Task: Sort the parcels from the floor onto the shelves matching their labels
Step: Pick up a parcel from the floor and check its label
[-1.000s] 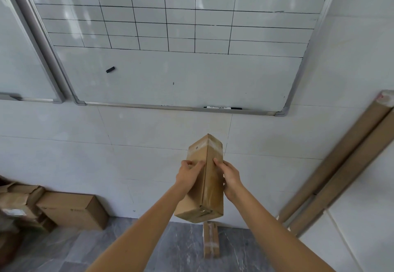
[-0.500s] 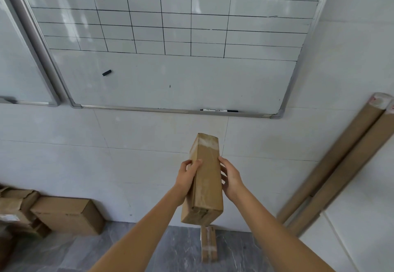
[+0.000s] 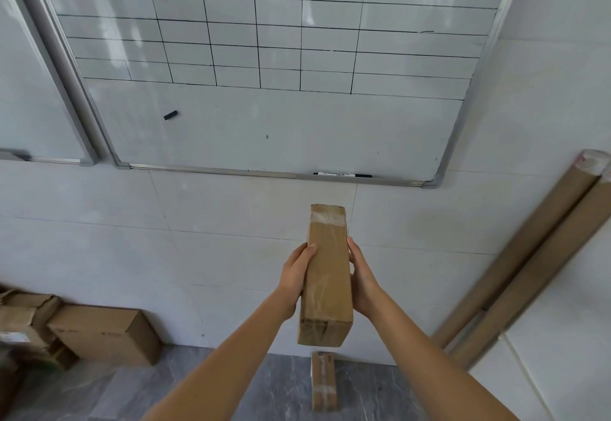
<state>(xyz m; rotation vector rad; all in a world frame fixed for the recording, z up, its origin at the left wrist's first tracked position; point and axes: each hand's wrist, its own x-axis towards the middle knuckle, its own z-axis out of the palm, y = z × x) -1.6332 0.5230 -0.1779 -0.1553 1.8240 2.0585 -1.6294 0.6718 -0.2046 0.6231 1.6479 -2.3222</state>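
A long brown cardboard parcel (image 3: 327, 275), taped at both ends, is held upright in front of the white wall. My left hand (image 3: 296, 277) grips its left side and my right hand (image 3: 362, 280) presses its right side. One broad plain face is turned towards me; no label shows on it. Below it, a second narrow taped parcel (image 3: 324, 381) lies on the grey floor against the wall. No shelves are in view.
A gridded whiteboard (image 3: 264, 123) with a marker (image 3: 342, 175) on its ledge hangs above. Two long cardboard tubes (image 3: 529, 255) lean against the wall at right. A brown box (image 3: 105, 334) and crumpled cartons (image 3: 23, 321) lie on the floor at left.
The parcel has been turned in my hands from an edge-on view to one flat face towards me. My fingers shifted from its front to its sides. The view tilted slightly.
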